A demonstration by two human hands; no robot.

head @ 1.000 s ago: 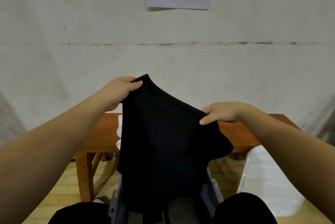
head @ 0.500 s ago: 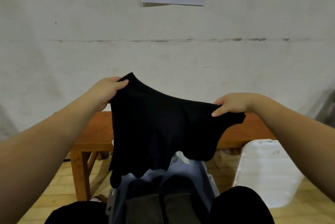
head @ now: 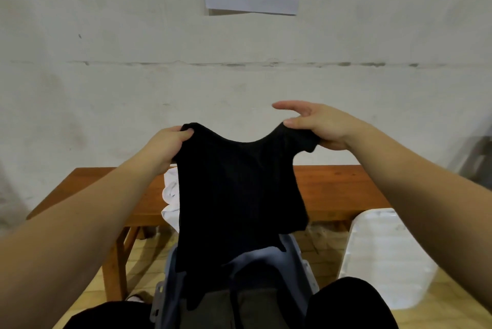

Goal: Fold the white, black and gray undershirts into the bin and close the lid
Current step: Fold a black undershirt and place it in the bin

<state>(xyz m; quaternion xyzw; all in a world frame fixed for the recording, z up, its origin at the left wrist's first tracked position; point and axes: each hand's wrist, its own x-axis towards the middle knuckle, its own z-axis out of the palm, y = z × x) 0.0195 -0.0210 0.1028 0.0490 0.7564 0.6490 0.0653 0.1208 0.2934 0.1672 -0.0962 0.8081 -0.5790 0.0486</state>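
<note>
I've got the black shirt (head: 237,195) hanging above the bin (head: 298,262), L hand (head: 170,146) pinching one shoulder, R hand (head: 316,126) the other w/ index finger lifted off. Risk: R grip's thin, so it could slip and the shirt drops unfolded into the bin.

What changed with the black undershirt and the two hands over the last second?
The hands spread apart, stretching the black undershirt flat by its shoulders. The right hand rose, its index finger now lifted off the cloth. The left hand kept its grip. The white undershirt stayed on the bench, the bin below.
</note>
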